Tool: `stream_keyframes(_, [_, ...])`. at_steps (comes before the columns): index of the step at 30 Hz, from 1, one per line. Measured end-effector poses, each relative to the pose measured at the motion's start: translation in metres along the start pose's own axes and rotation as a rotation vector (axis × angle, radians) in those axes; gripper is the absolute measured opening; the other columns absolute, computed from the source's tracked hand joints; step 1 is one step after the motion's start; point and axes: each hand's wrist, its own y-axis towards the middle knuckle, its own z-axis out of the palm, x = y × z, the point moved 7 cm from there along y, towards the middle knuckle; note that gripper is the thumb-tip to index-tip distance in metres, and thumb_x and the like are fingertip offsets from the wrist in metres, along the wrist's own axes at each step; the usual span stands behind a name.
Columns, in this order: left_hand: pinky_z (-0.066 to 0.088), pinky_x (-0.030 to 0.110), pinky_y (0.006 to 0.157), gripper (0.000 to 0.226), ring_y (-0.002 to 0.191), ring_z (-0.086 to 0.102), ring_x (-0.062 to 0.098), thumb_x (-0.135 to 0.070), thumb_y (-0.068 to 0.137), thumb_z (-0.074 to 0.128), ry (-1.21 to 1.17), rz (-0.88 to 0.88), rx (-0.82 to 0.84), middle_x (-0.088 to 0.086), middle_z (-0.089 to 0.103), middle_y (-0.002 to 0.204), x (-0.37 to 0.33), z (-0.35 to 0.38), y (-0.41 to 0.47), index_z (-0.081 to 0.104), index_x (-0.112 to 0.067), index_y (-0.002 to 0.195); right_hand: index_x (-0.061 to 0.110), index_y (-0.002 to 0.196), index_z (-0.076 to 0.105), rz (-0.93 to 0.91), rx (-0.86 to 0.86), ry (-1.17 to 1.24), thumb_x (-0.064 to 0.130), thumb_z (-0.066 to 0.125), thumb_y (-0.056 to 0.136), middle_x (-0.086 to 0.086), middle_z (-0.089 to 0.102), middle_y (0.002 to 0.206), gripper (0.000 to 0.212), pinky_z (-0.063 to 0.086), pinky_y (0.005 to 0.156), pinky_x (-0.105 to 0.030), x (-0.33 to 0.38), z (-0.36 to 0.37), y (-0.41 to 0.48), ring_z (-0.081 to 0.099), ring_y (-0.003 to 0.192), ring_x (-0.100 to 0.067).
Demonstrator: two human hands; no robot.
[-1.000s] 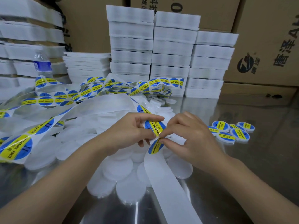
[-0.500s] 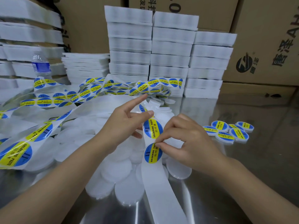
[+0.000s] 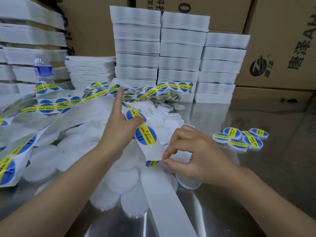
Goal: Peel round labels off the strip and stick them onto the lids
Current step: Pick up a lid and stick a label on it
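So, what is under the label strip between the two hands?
White lids lie piled under the strip, which the left hand and right hand hold. How many lids it covers cannot be seen.

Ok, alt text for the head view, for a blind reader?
The left hand holds the label strip while the right hand pinches its fold, where a round label peels free, above a heap of white lids; labelled lids lie to the right.

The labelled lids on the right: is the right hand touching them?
No, the labelled lids lie apart from the right hand, which pinches the strip.
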Motion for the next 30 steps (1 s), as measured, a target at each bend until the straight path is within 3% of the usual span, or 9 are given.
stream_keyframes(4, [0.055, 0.025, 0.061, 0.100, 0.081, 0.067, 0.002, 0.008, 0.074, 0.056, -0.001, 0.030, -0.144, -0.012, 0.049, 0.127, -0.003, -0.013, 0.002, 0.018, -0.056, 0.141, 0.020, 0.071, 0.072, 0.069, 0.089, 0.126, 0.010, 0.077, 0.070, 0.006, 0.058, 0.074, 0.011, 0.041, 0.071, -0.018, -0.001, 0.003, 0.000, 0.052, 0.077, -0.008])
stream_keyframes(8, [0.060, 0.046, 0.067, 0.104, 0.087, 0.072, 0.026, 0.015, 0.071, 0.049, -0.066, -0.017, -0.175, -0.015, 0.039, 0.140, -0.004, -0.021, 0.004, 0.021, -0.058, 0.139, 0.018, 0.067, 0.068, 0.161, 0.082, 0.373, 0.004, 0.073, 0.068, 0.009, 0.058, 0.072, 0.015, 0.040, 0.070, -0.016, -0.004, 0.002, 0.001, 0.052, 0.072, -0.008])
stream_keyframes(12, [0.053, 0.024, 0.045, 0.097, 0.068, 0.074, 0.019, 0.019, 0.075, 0.042, -0.090, -0.025, -0.141, -0.027, 0.049, 0.116, -0.007, -0.018, 0.003, 0.030, -0.052, 0.140, 0.024, 0.063, 0.064, 0.232, -0.024, 0.609, 0.009, 0.067, 0.068, 0.011, 0.059, 0.065, 0.016, 0.041, 0.064, -0.021, -0.012, -0.003, 0.004, 0.051, 0.063, -0.012])
stream_keyframes(15, [0.056, 0.027, 0.055, 0.093, 0.081, 0.073, 0.024, 0.020, 0.075, 0.041, -0.052, -0.041, -0.082, -0.016, 0.061, 0.119, -0.007, -0.013, 0.003, 0.037, -0.053, 0.135, 0.025, 0.065, 0.067, 0.390, -0.202, 0.686, 0.009, 0.071, 0.073, 0.006, 0.053, 0.058, 0.019, 0.037, 0.061, -0.028, -0.033, -0.008, 0.003, 0.045, 0.059, -0.014])
stream_keyframes(18, [0.060, 0.036, 0.070, 0.092, 0.081, 0.073, 0.028, 0.019, 0.076, 0.040, 0.024, -0.034, 0.010, -0.006, 0.070, 0.113, -0.009, -0.003, 0.001, 0.037, -0.056, 0.130, 0.029, 0.090, 0.067, 0.539, -0.246, 0.582, 0.006, 0.065, 0.083, 0.009, 0.053, 0.052, 0.024, 0.040, 0.065, -0.027, -0.051, -0.006, -0.001, 0.050, 0.056, -0.010])
stream_keyframes(20, [0.058, 0.027, 0.060, 0.091, 0.072, 0.074, 0.026, 0.020, 0.076, 0.038, 0.029, -0.033, 0.090, -0.002, 0.075, 0.096, -0.008, 0.005, -0.002, 0.037, -0.056, 0.126, 0.031, 0.113, 0.061, 0.619, -0.151, 0.472, 0.014, 0.066, 0.084, 0.009, 0.060, 0.061, 0.034, 0.042, 0.062, -0.017, -0.057, 0.000, -0.003, 0.053, 0.061, -0.007])
stream_keyframes(23, [0.055, 0.021, 0.056, 0.087, 0.068, 0.073, 0.026, 0.018, 0.077, 0.039, 0.027, -0.030, 0.169, -0.001, 0.076, 0.084, -0.009, 0.012, -0.005, 0.039, -0.056, 0.121, 0.047, 0.135, 0.033, 0.649, 0.144, 0.226, 0.035, 0.073, 0.075, 0.015, 0.062, 0.088, 0.073, 0.039, 0.057, -0.007, -0.059, 0.009, -0.009, 0.053, 0.065, 0.001])
stream_keyframes(26, [0.054, 0.021, 0.056, 0.085, 0.068, 0.073, 0.026, 0.017, 0.076, 0.039, 0.019, -0.019, 0.188, -0.001, 0.076, 0.084, -0.010, 0.013, -0.006, 0.041, -0.055, 0.122, 0.062, 0.135, 0.007, 0.583, 0.464, 0.088, 0.048, 0.077, 0.065, 0.025, 0.045, 0.105, 0.100, 0.041, 0.063, -0.005, -0.055, 0.017, -0.020, 0.052, 0.082, 0.006])
stream_keyframes(30, [0.053, 0.020, 0.055, 0.084, 0.067, 0.073, 0.026, 0.017, 0.077, 0.039, 0.015, -0.009, 0.208, 0.001, 0.076, 0.085, -0.012, 0.014, -0.008, 0.043, -0.051, 0.126, 0.067, 0.131, -0.005, 0.519, 0.587, 0.022, 0.050, 0.081, 0.059, 0.027, 0.035, 0.110, 0.114, 0.040, 0.066, -0.008, -0.053, 0.017, -0.027, 0.047, 0.092, 0.007])
